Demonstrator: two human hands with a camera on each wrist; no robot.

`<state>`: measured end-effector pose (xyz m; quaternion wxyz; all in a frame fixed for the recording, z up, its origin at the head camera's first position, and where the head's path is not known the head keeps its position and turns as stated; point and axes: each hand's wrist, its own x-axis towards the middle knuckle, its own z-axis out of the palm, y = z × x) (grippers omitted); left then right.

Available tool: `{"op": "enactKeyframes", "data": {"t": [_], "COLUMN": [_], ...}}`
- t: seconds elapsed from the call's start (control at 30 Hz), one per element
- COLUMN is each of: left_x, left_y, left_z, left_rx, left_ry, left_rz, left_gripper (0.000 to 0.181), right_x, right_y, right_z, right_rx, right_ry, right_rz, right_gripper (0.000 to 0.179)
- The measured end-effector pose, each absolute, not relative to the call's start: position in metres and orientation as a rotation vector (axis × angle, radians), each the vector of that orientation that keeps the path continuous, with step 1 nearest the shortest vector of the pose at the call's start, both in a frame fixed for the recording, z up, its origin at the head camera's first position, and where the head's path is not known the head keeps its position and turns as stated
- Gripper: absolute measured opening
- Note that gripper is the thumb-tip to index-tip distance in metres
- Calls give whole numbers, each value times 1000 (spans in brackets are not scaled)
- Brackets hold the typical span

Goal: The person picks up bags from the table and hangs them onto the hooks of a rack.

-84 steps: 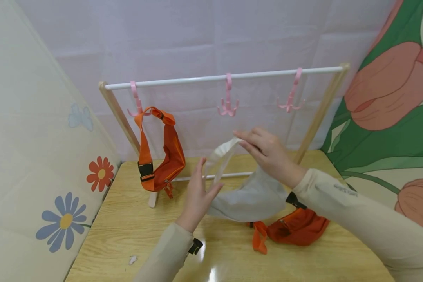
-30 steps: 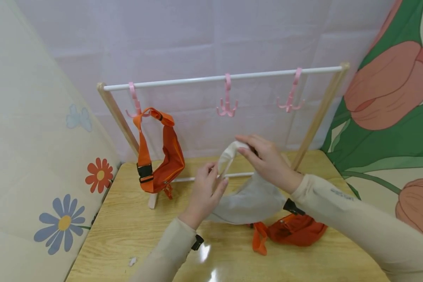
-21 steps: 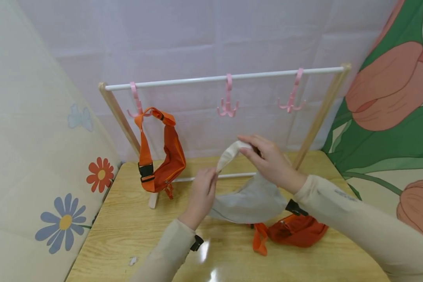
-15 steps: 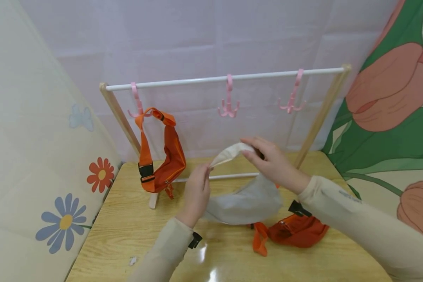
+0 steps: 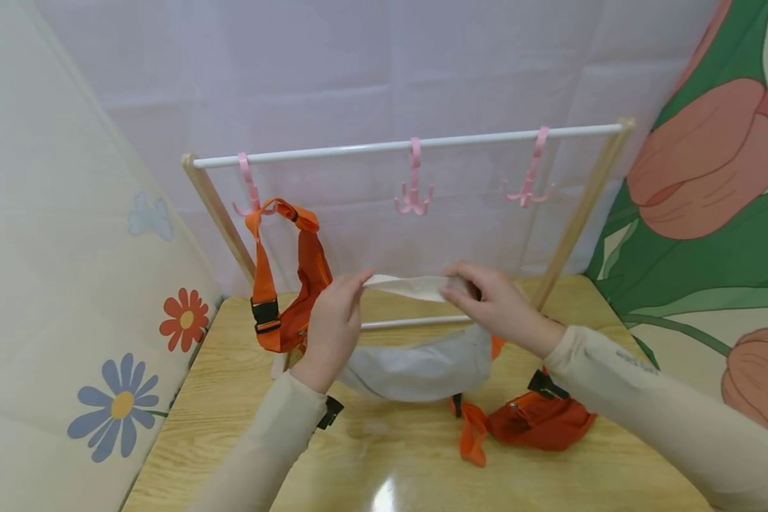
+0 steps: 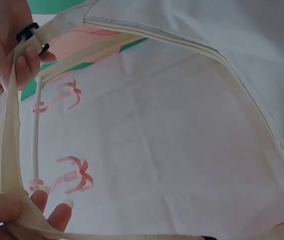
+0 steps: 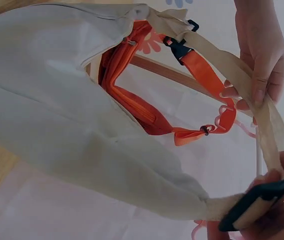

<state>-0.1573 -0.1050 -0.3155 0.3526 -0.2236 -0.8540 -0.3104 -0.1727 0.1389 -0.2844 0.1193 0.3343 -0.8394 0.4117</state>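
Note:
A pale grey-white waist bag [image 5: 416, 366] hangs by its cream strap [image 5: 409, 286] between my two hands, above the table and in front of the rack. My left hand [image 5: 333, 327] pinches the strap's left part between thumb and fingers. At the strap's right end, my right hand [image 5: 502, 306] grips it next to a dark buckle [image 7: 254, 205], seen in the right wrist view. Between the hands the strap is stretched nearly level. The bag's body sags below in a curve, its zipper [image 6: 157, 36] visible in the left wrist view.
Pink hooks hang from the white rail [image 5: 358, 148]: a middle hook [image 5: 414, 192], a right hook [image 5: 528, 185] and a left hook [image 5: 249, 188]. An orange waist bag [image 5: 310, 274] hangs on the left one. Another orange-red waist bag [image 5: 544, 423] lies on the wooden table [image 5: 486, 491].
My left hand has taken a fresh hold on the strap and moved left. The strap has gone from an arch to nearly straight, and the grey-white bag has shifted left.

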Motion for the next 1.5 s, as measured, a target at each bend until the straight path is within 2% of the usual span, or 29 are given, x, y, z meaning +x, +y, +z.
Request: {"op": "enactKeyframes", "data": {"t": [0.17,0.63,0.83,1.07,1.5], "left_x": [-159,-153,-152,-153,-157], "left_y": [-109,-106,-104,-98,-86], "left_z": [-308,-303,-305,-302,-295], "left_rx": [-612,-646,-666,-701,-698], "left_ry": [-2220,-2248,-2207,-2161,-2128], "left_rz": [-771,-734,-688,-687,-605], "left_gripper": [23,24,25,26,24], "right_x": [-173,-172,-174,-173,-168], "right_y": [140,143,145,141,121], "right_z": [-287,-299,-306,-312,-317], "right_rx": [967,868,879,888,944], "right_ry": [-2420,-2333,-2278,-2347,-2338], "right_rz": [1168,824,537,486,736], "right_gripper": [7,9,28,49,50]}}
